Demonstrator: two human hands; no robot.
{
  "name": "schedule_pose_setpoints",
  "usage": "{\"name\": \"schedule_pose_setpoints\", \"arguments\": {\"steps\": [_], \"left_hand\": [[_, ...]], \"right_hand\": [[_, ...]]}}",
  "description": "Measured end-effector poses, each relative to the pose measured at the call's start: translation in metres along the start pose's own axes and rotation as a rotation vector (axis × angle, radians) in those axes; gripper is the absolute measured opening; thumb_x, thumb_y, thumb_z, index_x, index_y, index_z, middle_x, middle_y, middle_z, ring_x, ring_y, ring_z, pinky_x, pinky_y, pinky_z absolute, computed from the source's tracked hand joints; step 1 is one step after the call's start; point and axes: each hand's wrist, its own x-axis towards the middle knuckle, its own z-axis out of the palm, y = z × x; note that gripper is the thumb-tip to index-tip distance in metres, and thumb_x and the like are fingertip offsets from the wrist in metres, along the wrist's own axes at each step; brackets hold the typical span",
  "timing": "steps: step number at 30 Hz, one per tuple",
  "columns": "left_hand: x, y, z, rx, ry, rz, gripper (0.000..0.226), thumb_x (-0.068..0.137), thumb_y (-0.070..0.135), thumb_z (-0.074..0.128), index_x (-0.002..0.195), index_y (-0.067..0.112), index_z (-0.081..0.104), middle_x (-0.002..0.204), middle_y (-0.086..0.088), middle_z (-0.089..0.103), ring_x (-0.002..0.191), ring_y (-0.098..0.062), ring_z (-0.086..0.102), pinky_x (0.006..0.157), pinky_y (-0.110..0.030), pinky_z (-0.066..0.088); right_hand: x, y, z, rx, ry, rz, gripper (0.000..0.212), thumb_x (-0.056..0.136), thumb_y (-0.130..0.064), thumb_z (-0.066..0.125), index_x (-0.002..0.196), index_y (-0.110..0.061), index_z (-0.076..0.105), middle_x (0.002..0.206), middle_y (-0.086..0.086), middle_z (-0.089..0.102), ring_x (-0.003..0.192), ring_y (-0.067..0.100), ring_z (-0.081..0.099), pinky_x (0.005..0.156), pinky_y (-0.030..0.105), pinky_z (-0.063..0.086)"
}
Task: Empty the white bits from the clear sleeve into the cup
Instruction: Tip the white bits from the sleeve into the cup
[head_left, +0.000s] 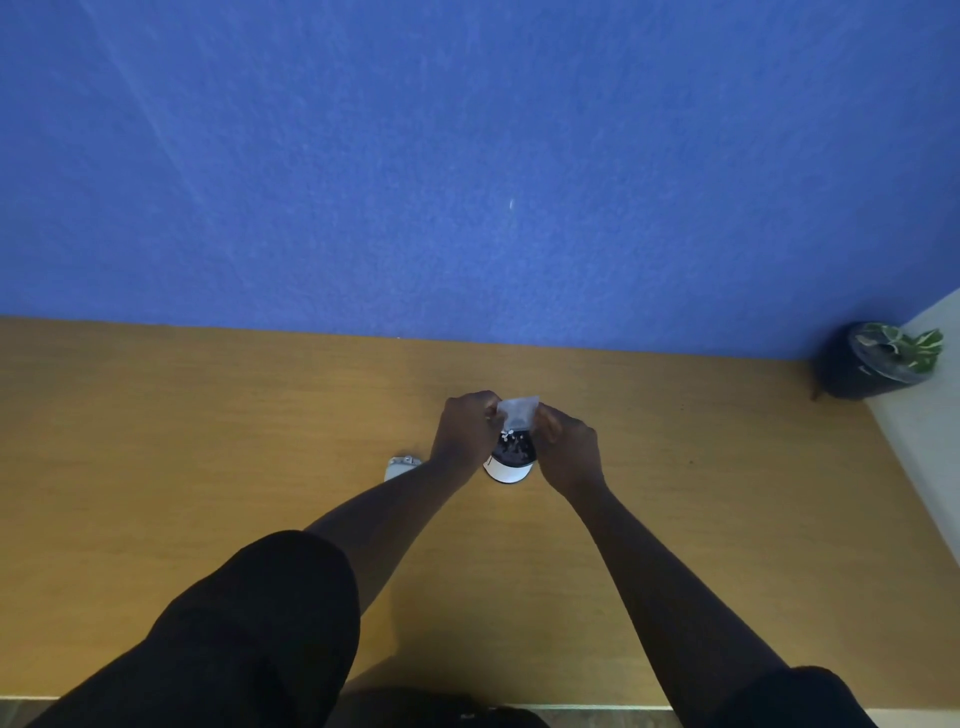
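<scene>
A small clear sleeve (518, 411) is held upside down just above a white cup (508, 472) that stands on the wooden table. My left hand (466, 427) pinches the sleeve's left edge and my right hand (567, 446) pinches its right edge. Small white bits (510, 432) show at the sleeve's lower end, over the cup's dark inside. More white bits lie inside the cup.
A small white object (401, 466) lies on the table (208, 467) just left of my left forearm. A dark pot with a green plant (878, 358) stands at the far right corner. A blue wall (467, 156) runs along the table's back edge.
</scene>
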Motion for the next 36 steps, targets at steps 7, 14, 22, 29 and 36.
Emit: {"name": "schedule_pose_setpoints", "arguments": {"steps": [7, 14, 22, 29, 36], "left_hand": [[-0.004, -0.002, 0.003, -0.007, 0.030, 0.021, 0.018, 0.086, 0.012, 0.061, 0.075, -0.001, 0.066, 0.070, -0.015, 0.068, 0.065, -0.024, 0.061, 0.060, -0.030, 0.042], [-0.008, -0.002, 0.002, -0.009, 0.041, 0.041, 0.015, 0.087, 0.013, 0.062, 0.079, 0.002, 0.069, 0.073, -0.012, 0.070, 0.065, -0.019, 0.060, 0.059, -0.025, 0.039], [-0.001, -0.007, 0.001, -0.118, 0.055, -0.154, 0.023, 0.084, 0.017, 0.066, 0.070, -0.001, 0.061, 0.073, -0.012, 0.071, 0.069, -0.026, 0.064, 0.062, -0.031, 0.047], [0.004, -0.011, -0.005, -0.186, 0.031, -0.220, 0.025, 0.081, 0.015, 0.068, 0.066, -0.004, 0.061, 0.065, -0.017, 0.064, 0.063, -0.024, 0.056, 0.060, -0.031, 0.041], [-0.015, -0.012, 0.001, -0.013, 0.056, 0.065, 0.016, 0.085, 0.012, 0.063, 0.080, 0.002, 0.074, 0.071, -0.013, 0.073, 0.066, -0.026, 0.067, 0.060, -0.034, 0.050]], "right_hand": [[-0.006, -0.003, 0.000, 0.049, 0.022, 0.001, 0.020, 0.096, -0.005, 0.050, 0.093, -0.011, 0.069, 0.073, -0.001, 0.068, 0.058, 0.007, 0.058, 0.051, 0.006, 0.038], [-0.009, -0.001, 0.002, 0.102, 0.041, 0.040, 0.020, 0.093, -0.003, 0.050, 0.101, -0.011, 0.067, 0.084, 0.001, 0.072, 0.072, 0.011, 0.066, 0.054, 0.018, 0.049], [-0.004, 0.001, 0.003, 0.035, -0.001, 0.077, 0.013, 0.092, -0.004, 0.053, 0.091, -0.006, 0.065, 0.075, 0.010, 0.068, 0.067, 0.022, 0.062, 0.053, 0.012, 0.036], [-0.002, 0.002, 0.002, 0.039, -0.034, 0.058, 0.026, 0.092, -0.003, 0.053, 0.108, -0.013, 0.072, 0.093, 0.002, 0.075, 0.080, 0.016, 0.068, 0.060, 0.005, 0.040], [-0.014, 0.005, 0.010, 0.152, 0.066, 0.206, 0.039, 0.095, -0.007, 0.054, 0.134, -0.008, 0.058, 0.131, 0.012, 0.065, 0.122, 0.024, 0.061, 0.091, 0.021, 0.046]]}}
